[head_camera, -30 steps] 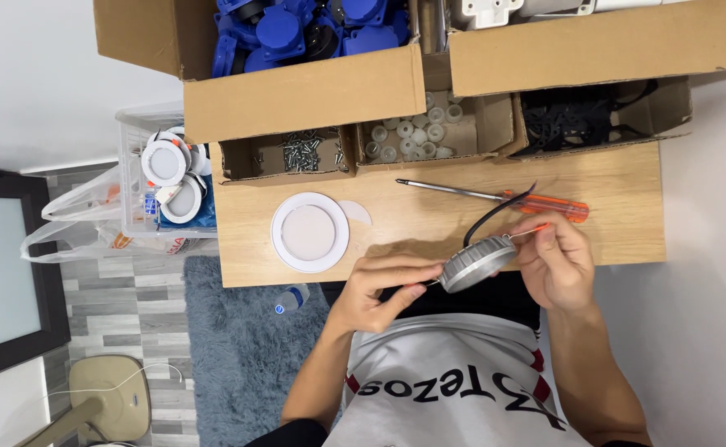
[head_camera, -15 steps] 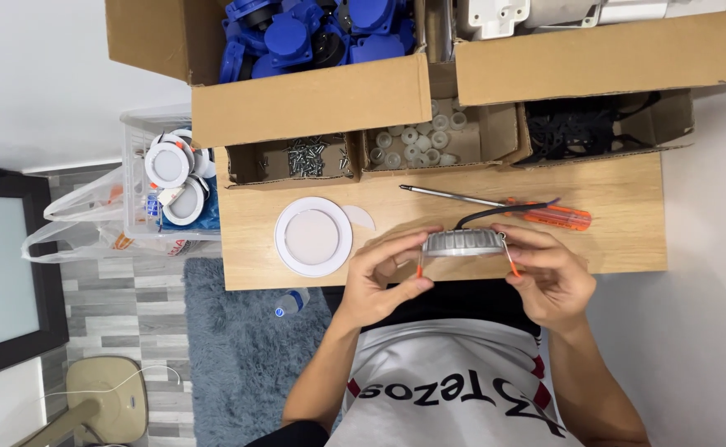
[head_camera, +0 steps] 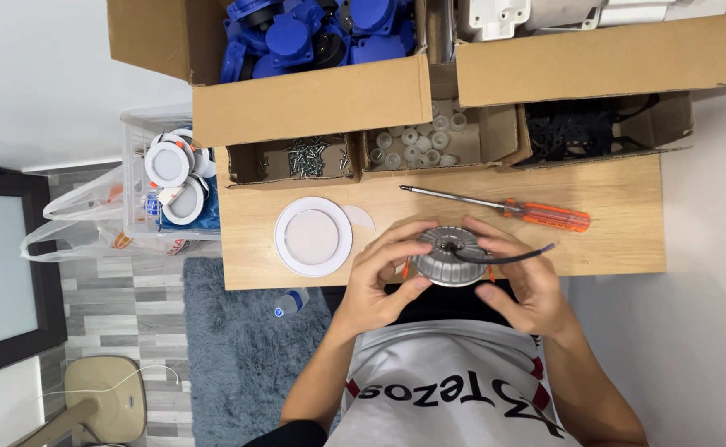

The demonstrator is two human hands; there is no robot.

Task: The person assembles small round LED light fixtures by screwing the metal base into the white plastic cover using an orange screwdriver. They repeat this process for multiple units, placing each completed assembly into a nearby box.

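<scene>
While both hands grip it, round grey metal lamp housing (head_camera: 451, 256) sits at near edge of wooden table (head_camera: 620, 215), black cable trailing right. Left hand (head_camera: 379, 281) fingers curled round housing's left rim; right hand (head_camera: 519, 281) fingers closed on right rim. Left of housing: white round lamp ring (head_camera: 313, 236) flat on table. Beyond housing: orange-handled screwdriver (head_camera: 512, 209). Farther: cardboard trays of screws (head_camera: 309, 157), white caps (head_camera: 413, 141); box of blue parts (head_camera: 313, 33).

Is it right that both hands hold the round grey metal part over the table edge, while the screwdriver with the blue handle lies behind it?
Not quite: the screwdriver has an orange handle, not blue, as the head view shows. The left hand and right hand do hold the round grey metal part over the table edge.
</scene>
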